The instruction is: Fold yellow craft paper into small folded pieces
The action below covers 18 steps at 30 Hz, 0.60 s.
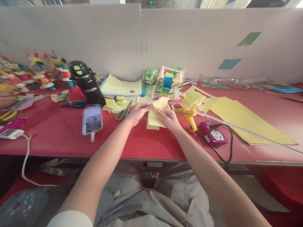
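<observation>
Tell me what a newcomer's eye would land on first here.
Probably the yellow paper held in the left hand and right hand, near the picture's centre. Next might come the black bottle farther back on the left, then the yellow glue gun just right of the hands.

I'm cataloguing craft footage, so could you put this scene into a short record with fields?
Left hand: holding a piece of yellow paper
Right hand: holding the same piece
Cutting tool: scissors, near the left hand
Glue tool: yellow glue gun, right of the right hand
Power: purple socket box, nearer the person than the glue gun
Container: black bottle, left of the scissors
Surface: red table
</observation>
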Each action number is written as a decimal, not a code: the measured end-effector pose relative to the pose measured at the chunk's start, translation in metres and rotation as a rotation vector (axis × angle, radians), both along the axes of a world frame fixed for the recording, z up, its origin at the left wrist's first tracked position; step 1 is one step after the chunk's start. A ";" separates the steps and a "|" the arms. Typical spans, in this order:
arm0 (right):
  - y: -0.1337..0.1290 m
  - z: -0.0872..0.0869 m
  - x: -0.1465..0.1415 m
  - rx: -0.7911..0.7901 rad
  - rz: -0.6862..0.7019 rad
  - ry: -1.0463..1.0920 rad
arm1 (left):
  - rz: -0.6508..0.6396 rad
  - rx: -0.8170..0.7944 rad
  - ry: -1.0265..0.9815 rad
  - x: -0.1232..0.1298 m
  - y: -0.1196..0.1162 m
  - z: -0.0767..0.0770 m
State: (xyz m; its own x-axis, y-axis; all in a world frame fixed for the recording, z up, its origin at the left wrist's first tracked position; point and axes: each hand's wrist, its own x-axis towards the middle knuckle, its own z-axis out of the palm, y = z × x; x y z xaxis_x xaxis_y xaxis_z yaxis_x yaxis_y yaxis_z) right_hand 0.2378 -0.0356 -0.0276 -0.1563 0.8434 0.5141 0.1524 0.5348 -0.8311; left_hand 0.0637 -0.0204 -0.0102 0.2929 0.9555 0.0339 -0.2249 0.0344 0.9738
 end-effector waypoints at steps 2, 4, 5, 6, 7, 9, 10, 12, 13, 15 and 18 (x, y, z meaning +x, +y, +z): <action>0.000 0.001 -0.001 0.007 0.008 0.007 | 0.014 -0.019 -0.010 -0.001 0.000 0.001; -0.002 0.003 -0.001 0.002 0.024 0.012 | 0.060 0.018 0.033 -0.002 0.000 0.001; -0.003 0.004 -0.002 -0.009 0.033 0.016 | 0.093 0.061 0.076 -0.002 0.001 0.001; -0.004 0.006 -0.002 -0.024 0.044 0.021 | 0.127 0.116 0.128 -0.003 0.001 0.001; -0.005 0.007 -0.002 -0.044 0.055 0.025 | 0.160 0.177 0.181 -0.003 0.000 0.002; -0.007 0.009 -0.002 -0.090 0.075 0.036 | 0.214 0.299 0.275 -0.004 -0.001 0.003; -0.007 0.009 -0.002 -0.110 0.081 0.044 | 0.243 0.355 0.316 -0.005 -0.001 0.003; -0.005 0.007 -0.001 -0.140 0.076 0.066 | 0.315 0.456 0.385 -0.005 -0.003 0.005; -0.004 0.006 -0.001 -0.148 0.064 0.086 | 0.349 0.491 0.408 -0.006 -0.003 0.006; 0.000 0.001 0.001 -0.185 0.018 0.126 | 0.374 0.521 0.428 -0.006 -0.004 0.008; 0.004 -0.003 0.002 -0.221 -0.029 0.122 | 0.272 0.467 0.412 -0.004 -0.006 0.010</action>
State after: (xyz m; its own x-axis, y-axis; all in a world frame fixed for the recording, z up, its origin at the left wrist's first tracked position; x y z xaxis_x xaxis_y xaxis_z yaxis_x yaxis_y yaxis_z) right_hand 0.2398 -0.0313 -0.0309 -0.0782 0.9407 0.3300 0.0568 0.3347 -0.9406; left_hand 0.0592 -0.0269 -0.0002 0.1218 0.9095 0.3975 0.2266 -0.4154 0.8810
